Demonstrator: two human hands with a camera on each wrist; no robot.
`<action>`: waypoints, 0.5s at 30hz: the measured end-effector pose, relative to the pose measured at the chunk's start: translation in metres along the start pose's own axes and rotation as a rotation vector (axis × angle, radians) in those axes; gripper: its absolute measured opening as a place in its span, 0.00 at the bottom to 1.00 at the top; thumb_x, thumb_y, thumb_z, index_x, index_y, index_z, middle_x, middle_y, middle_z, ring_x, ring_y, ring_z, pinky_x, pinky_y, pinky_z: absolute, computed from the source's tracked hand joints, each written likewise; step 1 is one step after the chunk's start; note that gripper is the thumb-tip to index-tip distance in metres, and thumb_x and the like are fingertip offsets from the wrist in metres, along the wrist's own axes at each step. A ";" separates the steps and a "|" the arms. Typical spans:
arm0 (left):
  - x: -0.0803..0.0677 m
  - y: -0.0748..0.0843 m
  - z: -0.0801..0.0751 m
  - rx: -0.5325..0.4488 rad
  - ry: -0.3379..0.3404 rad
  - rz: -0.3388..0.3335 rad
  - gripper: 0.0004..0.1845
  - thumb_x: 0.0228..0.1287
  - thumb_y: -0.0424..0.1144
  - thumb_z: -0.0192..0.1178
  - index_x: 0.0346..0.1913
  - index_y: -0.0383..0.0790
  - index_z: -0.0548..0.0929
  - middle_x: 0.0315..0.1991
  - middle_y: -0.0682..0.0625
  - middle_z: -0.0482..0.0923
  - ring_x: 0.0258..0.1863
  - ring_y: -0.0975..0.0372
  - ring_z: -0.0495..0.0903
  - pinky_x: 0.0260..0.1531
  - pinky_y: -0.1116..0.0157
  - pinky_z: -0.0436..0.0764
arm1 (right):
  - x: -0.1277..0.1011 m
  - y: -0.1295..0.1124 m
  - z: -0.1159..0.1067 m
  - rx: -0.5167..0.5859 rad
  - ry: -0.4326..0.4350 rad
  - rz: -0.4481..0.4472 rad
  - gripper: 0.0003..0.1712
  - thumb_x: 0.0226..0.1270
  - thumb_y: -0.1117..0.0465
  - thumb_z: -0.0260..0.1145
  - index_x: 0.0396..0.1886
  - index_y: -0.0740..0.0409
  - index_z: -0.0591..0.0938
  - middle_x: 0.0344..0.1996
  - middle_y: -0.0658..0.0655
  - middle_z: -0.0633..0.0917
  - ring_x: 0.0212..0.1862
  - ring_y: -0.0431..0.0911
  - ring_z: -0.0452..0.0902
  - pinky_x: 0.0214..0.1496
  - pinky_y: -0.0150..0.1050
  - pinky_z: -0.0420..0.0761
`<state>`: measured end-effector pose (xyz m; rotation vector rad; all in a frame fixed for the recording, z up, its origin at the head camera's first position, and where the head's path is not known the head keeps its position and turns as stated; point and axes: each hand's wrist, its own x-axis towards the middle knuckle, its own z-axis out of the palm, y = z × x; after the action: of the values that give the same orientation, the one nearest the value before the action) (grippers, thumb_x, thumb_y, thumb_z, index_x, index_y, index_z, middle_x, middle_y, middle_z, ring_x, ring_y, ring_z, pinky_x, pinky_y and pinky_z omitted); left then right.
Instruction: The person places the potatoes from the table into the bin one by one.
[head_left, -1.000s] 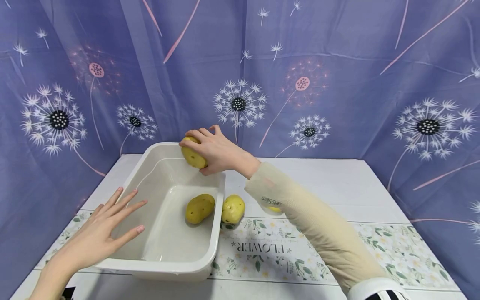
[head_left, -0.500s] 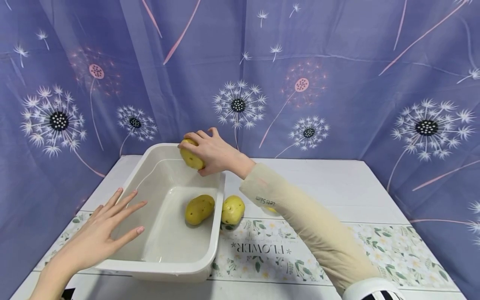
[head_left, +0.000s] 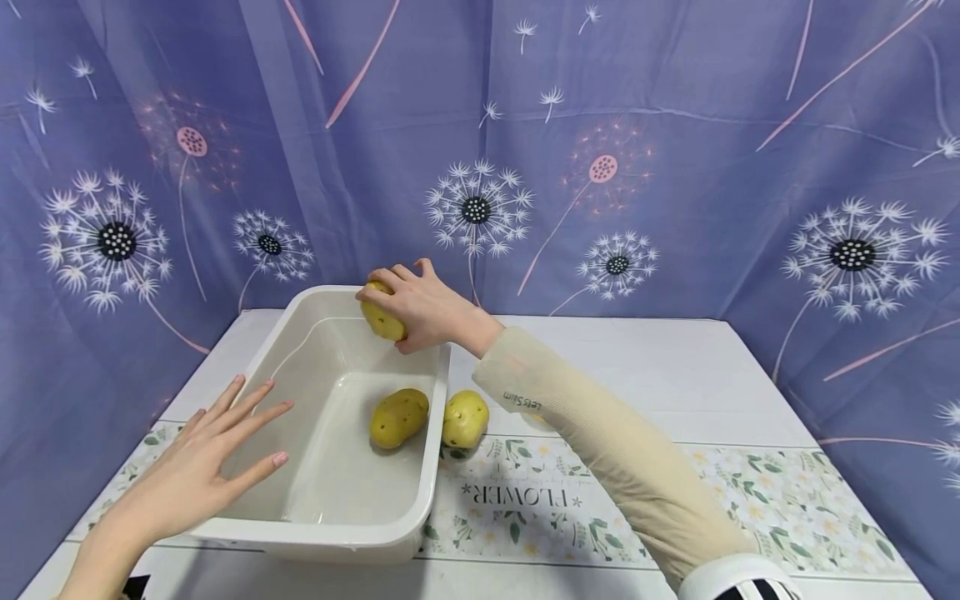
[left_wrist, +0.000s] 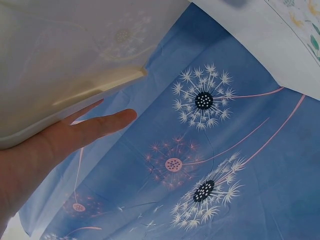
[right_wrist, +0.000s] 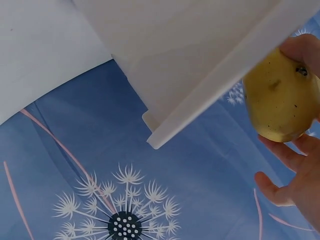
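My right hand point(head_left: 427, 308) grips a yellow potato point(head_left: 383, 315) above the far right corner of a white plastic basin point(head_left: 315, 467). The right wrist view shows this same potato point(right_wrist: 280, 100) between thumb and fingers, beside the basin's rim point(right_wrist: 200, 107). A second potato point(head_left: 399, 418) lies on the basin floor by the right wall. Over the basin's near left edge my left hand point(head_left: 198, 462) is spread, its fingers straight and holding nothing. In the left wrist view, part of that hand point(left_wrist: 75, 140) shows next to the basin wall point(left_wrist: 65, 60).
Another potato point(head_left: 466, 419) rests on the table against the basin's outer right side. A small yellow bit point(head_left: 536, 418) peeks out behind the right sleeve point(head_left: 600, 442), mostly hidden. The white table point(head_left: 615, 358) has a flowered strip. A blue dandelion-print curtain point(head_left: 675, 167) hangs behind it.
The right hand and its potato have shifted very slightly left and down, and the right sleeve has moved left, covering more of the yellow bit. The left hand has stayed in place.
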<state>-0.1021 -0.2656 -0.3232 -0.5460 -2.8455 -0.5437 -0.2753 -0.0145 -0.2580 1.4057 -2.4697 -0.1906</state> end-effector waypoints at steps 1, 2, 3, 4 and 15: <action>0.000 0.000 0.000 -0.002 -0.001 -0.001 0.29 0.57 0.51 0.57 0.63 0.57 0.64 0.69 0.45 0.54 0.71 0.58 0.33 0.54 0.31 0.42 | 0.000 0.000 0.000 0.000 -0.002 0.001 0.42 0.45 0.46 0.65 0.63 0.43 0.63 0.60 0.53 0.65 0.56 0.46 0.64 0.53 0.51 0.62; 0.000 0.000 0.000 -0.002 -0.001 0.000 0.29 0.57 0.51 0.57 0.63 0.57 0.64 0.69 0.45 0.54 0.71 0.57 0.33 0.54 0.31 0.42 | 0.001 0.000 0.001 -0.002 -0.005 0.003 0.42 0.45 0.46 0.65 0.63 0.43 0.62 0.60 0.53 0.65 0.56 0.46 0.63 0.53 0.51 0.62; 0.000 0.000 0.000 -0.003 -0.002 0.000 0.29 0.58 0.51 0.57 0.63 0.57 0.64 0.69 0.45 0.54 0.71 0.57 0.33 0.54 0.31 0.42 | 0.001 0.000 0.001 -0.004 -0.007 0.004 0.42 0.45 0.46 0.65 0.63 0.43 0.63 0.60 0.53 0.65 0.56 0.46 0.63 0.53 0.51 0.62; 0.000 0.000 0.000 -0.004 -0.002 0.001 0.29 0.58 0.51 0.57 0.63 0.57 0.64 0.69 0.45 0.54 0.71 0.57 0.33 0.55 0.31 0.42 | 0.001 0.001 0.002 -0.005 -0.009 0.005 0.42 0.45 0.46 0.65 0.63 0.43 0.63 0.60 0.53 0.65 0.56 0.46 0.63 0.53 0.51 0.62; 0.000 0.000 -0.001 -0.003 -0.008 0.001 0.29 0.58 0.51 0.57 0.63 0.57 0.64 0.69 0.45 0.54 0.71 0.58 0.33 0.55 0.31 0.42 | 0.004 0.003 0.008 0.017 -0.051 0.023 0.41 0.45 0.48 0.65 0.63 0.44 0.63 0.61 0.53 0.65 0.57 0.47 0.63 0.54 0.52 0.62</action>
<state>-0.1015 -0.2658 -0.3225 -0.5515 -2.8525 -0.5467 -0.2821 -0.0167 -0.2637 1.3950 -2.5340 -0.2032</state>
